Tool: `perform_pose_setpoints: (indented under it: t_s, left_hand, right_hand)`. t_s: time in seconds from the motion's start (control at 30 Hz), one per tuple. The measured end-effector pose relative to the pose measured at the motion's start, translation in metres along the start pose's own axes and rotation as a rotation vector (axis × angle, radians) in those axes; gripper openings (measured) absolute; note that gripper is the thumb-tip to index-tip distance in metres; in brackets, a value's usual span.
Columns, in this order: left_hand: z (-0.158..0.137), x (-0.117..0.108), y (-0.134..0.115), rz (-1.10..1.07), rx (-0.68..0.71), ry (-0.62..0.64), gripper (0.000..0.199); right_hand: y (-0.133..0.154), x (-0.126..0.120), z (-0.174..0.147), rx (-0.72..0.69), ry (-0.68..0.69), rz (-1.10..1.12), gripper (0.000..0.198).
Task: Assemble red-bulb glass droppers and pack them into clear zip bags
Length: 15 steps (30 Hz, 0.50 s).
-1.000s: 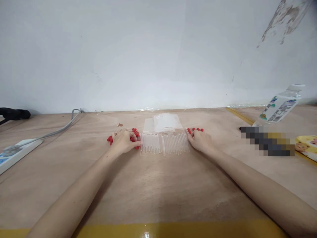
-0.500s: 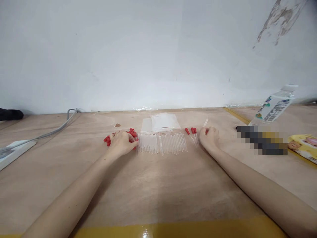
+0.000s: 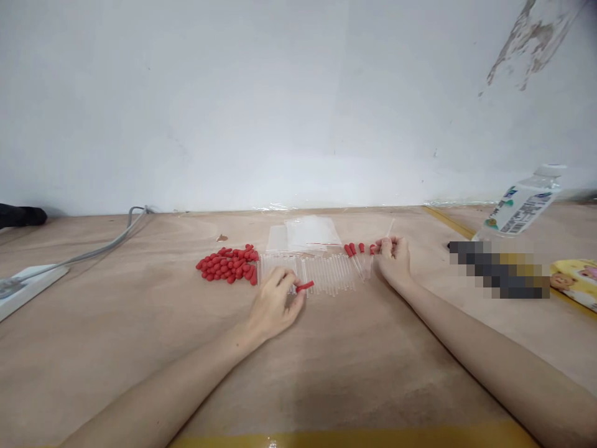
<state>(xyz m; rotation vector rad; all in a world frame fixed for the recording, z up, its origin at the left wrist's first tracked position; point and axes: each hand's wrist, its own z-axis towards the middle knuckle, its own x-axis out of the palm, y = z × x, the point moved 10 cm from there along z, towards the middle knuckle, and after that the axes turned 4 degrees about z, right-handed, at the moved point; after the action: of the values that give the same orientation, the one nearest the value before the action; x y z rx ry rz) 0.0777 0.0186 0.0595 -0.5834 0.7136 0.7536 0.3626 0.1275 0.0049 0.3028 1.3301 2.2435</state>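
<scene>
Between the thumb and fingers of my left hand (image 3: 277, 303) is a red rubber dropper bulb (image 3: 305, 286), held just above the near side of a row of clear dropper tubes (image 3: 329, 274). My right hand (image 3: 394, 260) is closed around a thin clear dropper tube (image 3: 390, 228), whose upper end sticks up past the fingers. Just left of that hand lie several droppers with red bulbs (image 3: 351, 250) on their tops. A heap of loose red bulbs (image 3: 227, 265) sits at the left end of the row.
Clear plastic bags (image 3: 310, 232) lie flat behind the tubes. To the right stand a labelled bottle (image 3: 525, 202), a blurred dark patch (image 3: 501, 274) and a yellow patterned item (image 3: 571, 283). A grey cable (image 3: 100, 249) runs to a white power strip (image 3: 35, 283) at left.
My left hand has moved right, from the bulb heap to over the tubes, carrying one red bulb. My right hand stays near the droppers, still gripping a tube.
</scene>
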Motion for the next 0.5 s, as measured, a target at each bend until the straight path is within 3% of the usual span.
perform_pose_setpoints:
  t_s: [0.07,0.13,0.2,0.27,0.33,0.4,0.5]
  left_hand:
    - [-0.006,0.013,-0.006,-0.120,0.024,0.047,0.006]
    - [-0.009,0.018,-0.002,-0.184,0.000,0.066,0.003]
    - [-0.010,0.019,0.005,-0.219,-0.028,0.061,0.005]
    - [-0.010,0.019,0.008,-0.239,-0.034,0.065,0.016]
    - [-0.009,0.021,0.005,-0.242,-0.004,0.097,0.023]
    - [-0.009,0.024,0.000,-0.238,0.034,0.137,0.024]
    - [-0.009,0.024,-0.003,-0.243,0.047,0.145,0.023]
  right_hand:
    - [0.011,0.016,-0.010,-0.057,0.122,0.040,0.030]
    - [0.025,0.029,-0.021,-0.143,0.210,-0.056,0.034]
    - [0.034,0.027,-0.026,-0.195,0.172,-0.256,0.034]
    - [0.029,0.010,-0.020,-0.140,0.039,-0.419,0.034]
    - [0.009,-0.010,-0.010,0.001,-0.069,-0.432,0.034]
    - [-0.014,-0.018,0.000,0.098,-0.076,-0.317,0.034]
    - [-0.028,-0.008,0.010,0.089,0.003,-0.186,0.036]
